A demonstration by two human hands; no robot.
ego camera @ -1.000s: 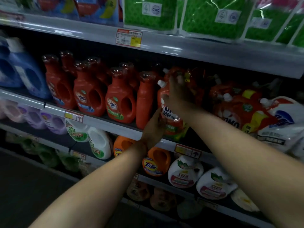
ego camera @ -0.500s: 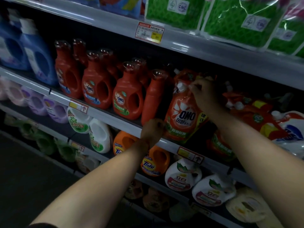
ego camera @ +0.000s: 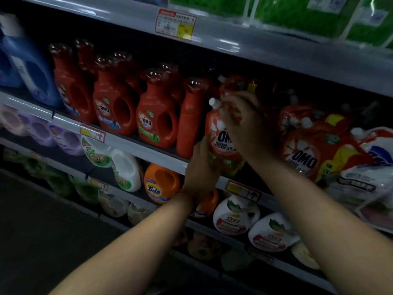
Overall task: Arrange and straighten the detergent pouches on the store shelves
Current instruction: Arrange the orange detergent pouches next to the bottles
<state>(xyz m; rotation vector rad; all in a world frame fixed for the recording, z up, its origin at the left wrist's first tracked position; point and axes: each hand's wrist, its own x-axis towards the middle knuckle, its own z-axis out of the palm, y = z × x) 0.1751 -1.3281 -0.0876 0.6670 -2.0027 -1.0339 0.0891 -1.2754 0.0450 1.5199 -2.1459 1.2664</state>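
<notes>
Right at the front edge of the middle shelf (ego camera: pixel 148 153) we hold one red OMO pouch (ego camera: pixel 222 143) standing upright, its long axis running top to bottom with a slight lean, its white spout cap (ego camera: pixel 213 102) at the top left corner and its printed face turned toward us. Our right hand (ego camera: pixel 246 126) covers the upper part of the pouch, fingers curled over its top just beside the cap, gripping it. Our left hand (ego camera: pixel 201 169) sits at the lower left edge of the pouch with fingers bent around its side and base; the lower corner is hidden behind this hand. Just left of the pouch stand the red OMO bottles (ego camera: pixel 156 116); we count four in the front row, with more behind them in the dark that we cannot count. To the right, a heap of further red OMO pouches (ego camera: pixel 306 145) lies tilted and overlapping, at least two, their caps pointing up and left, and beside them one white pouch (ego camera: pixel 370 165) slumps sideways. On the shelf below we see two orange Tide bottles (ego camera: pixel 160 184), one partly behind our left wrist. Above, one price tag (ego camera: pixel 175 24) hangs on the upper shelf rail.
</notes>
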